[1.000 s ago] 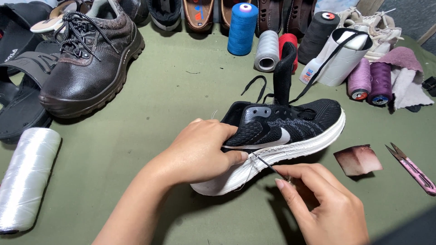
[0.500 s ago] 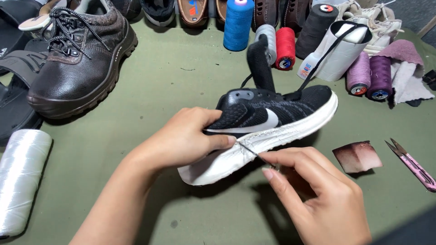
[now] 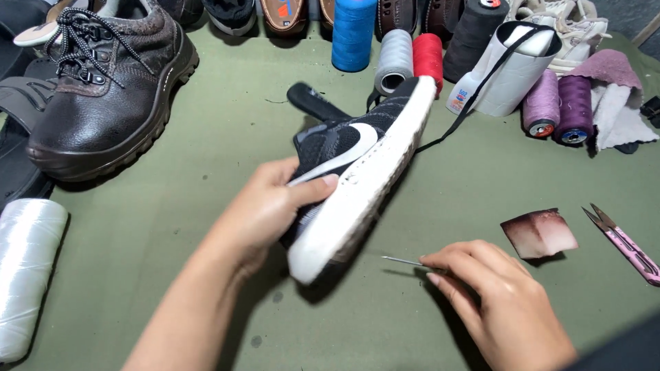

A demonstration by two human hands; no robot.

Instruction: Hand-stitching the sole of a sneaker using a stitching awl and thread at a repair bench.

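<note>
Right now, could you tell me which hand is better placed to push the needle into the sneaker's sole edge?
Probably the right hand: it pinches the needle, while the left hand grips the sneaker.

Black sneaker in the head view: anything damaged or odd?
The black sneaker, tilted up in the left hand, trails a loose black lace across the table. The right hand holds a thin needle. No tear is visible.

- A brown leather boot (image 3: 103, 96) with speckled laces stands upper left on the green mat (image 3: 206, 206).
- A white spool (image 3: 27, 275) lies at the left edge.
- Blue (image 3: 354, 34), grey (image 3: 394, 62), red (image 3: 427, 58) and black (image 3: 474, 38) thread cones line the top.
- Two purple spools (image 3: 557, 106) lie right.
- A brown leather scrap (image 3: 540, 233) sits near pink thread snips (image 3: 629, 244).
</note>
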